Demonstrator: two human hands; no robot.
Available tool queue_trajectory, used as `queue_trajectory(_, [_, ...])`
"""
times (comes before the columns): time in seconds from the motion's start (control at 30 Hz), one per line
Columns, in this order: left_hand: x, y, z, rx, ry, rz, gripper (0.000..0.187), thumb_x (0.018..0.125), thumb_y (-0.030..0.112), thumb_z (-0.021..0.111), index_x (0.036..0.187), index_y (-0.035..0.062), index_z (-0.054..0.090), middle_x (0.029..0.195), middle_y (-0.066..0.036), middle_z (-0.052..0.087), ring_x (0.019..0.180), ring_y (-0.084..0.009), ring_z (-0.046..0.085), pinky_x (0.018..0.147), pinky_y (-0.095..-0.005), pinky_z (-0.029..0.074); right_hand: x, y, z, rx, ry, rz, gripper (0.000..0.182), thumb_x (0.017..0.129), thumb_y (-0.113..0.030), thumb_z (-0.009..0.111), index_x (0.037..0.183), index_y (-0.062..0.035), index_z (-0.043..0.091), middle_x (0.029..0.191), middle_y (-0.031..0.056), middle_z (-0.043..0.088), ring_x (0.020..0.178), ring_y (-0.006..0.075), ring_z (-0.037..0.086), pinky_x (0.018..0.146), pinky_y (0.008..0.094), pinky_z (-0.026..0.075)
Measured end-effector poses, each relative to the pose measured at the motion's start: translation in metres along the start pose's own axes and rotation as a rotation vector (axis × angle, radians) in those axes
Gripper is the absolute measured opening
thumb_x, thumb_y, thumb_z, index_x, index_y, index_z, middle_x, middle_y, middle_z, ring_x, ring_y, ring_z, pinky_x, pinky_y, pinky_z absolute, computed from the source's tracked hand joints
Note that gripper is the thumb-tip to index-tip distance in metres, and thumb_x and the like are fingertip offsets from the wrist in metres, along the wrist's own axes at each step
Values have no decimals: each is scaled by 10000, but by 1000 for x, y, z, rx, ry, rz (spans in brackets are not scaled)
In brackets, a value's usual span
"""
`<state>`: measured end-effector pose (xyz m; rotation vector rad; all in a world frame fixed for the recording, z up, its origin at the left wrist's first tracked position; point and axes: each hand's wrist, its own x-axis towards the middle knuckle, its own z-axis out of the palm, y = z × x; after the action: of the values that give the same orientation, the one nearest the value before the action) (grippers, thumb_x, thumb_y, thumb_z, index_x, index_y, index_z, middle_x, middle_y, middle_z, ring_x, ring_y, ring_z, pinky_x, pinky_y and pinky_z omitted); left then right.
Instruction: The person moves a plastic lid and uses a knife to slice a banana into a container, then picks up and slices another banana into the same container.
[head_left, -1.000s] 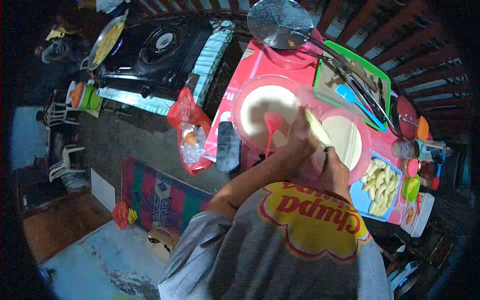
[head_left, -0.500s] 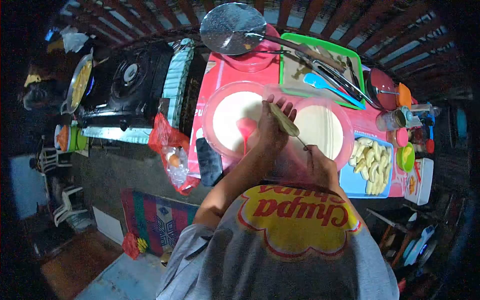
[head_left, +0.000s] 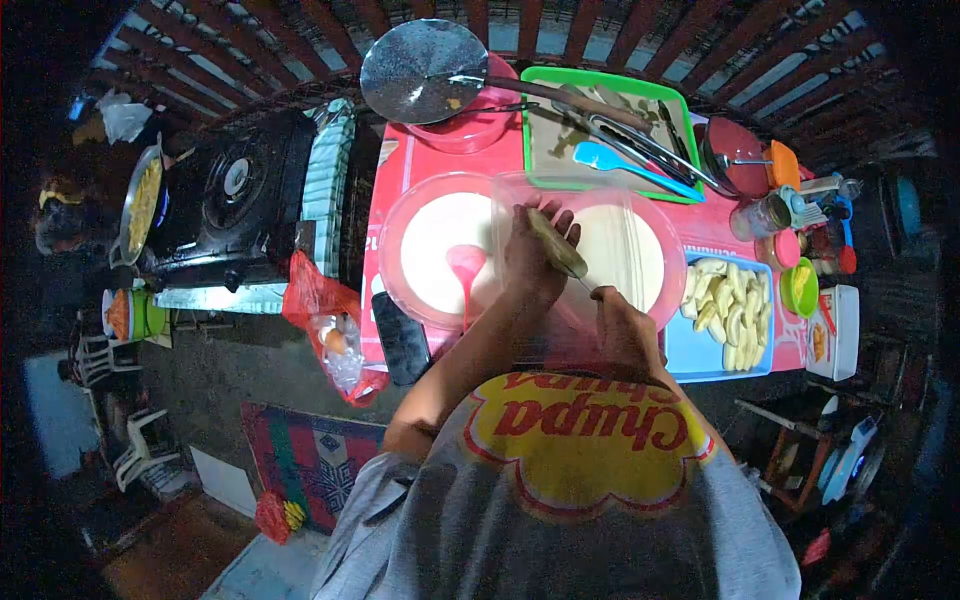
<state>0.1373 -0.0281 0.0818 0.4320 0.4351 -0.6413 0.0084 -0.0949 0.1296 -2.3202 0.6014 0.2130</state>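
Observation:
My left hand (head_left: 530, 262) is wrapped round a peeled banana (head_left: 554, 243), palm up, with its fingertips spread past it. My right hand (head_left: 625, 325) grips a thin tool, a knife or a stick, whose far end meets the lower end of the banana. Both hands are over a clear plastic container (head_left: 512, 187). Under and beside them are two pink bowls of pale batter, the left one (head_left: 392, 250) with a pink ladle (head_left: 466, 262) in it, the right one (head_left: 677, 262) partly covered by the container.
Peeled bananas (head_left: 741, 330) lie in a blue tray (head_left: 690, 352) at the right. A green tray (head_left: 605, 190) holds tongs and a blue spatula (head_left: 605, 158). A wok lid (head_left: 425, 72), black phone (head_left: 402, 338), red bag (head_left: 305, 290), stove (head_left: 237, 178) and frying pan (head_left: 145, 205) stand leftward.
The view has shifted, so the table and bowls sit slightly further left and lower. Both hands keep their holds, with the right hand a little closer to the banana.

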Motion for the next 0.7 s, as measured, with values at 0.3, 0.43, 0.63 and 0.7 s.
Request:
queue_trajectory(0.3, [-9,-3,-1,-71,-11,-84,275,867,332,306,1010,121,409,901,-54,486,758,-166,458,736,-320,404,3,13,11,-113,54,-71,172,781,-103,446,940,-51,487,727,193,561,702,297,582,592,358,450])
queue_trajectory(0.43, [-12,-5,-2,-53,0,-84,264,868,321,309,991,115,420,875,-56,498,741,-164,469,731,-314,412,3,-6,7,-171,158,-160,163,756,-91,458,904,-27,477,669,186,554,642,315,576,538,364,447])
queue_trajectory(0.63, [-15,-4,-4,-193,-58,-194,209,862,277,337,933,107,437,869,-79,503,732,-180,499,700,-299,441,7,5,10,-178,103,-224,161,746,-67,439,880,18,465,597,157,531,585,298,567,508,361,434])
queue_trajectory(0.7, [-19,-5,0,-205,16,-215,181,858,250,344,913,106,437,845,-81,509,715,-182,507,677,-291,450,7,7,11,-152,101,-239,164,745,-58,434,889,16,462,594,154,525,582,294,565,507,356,431])
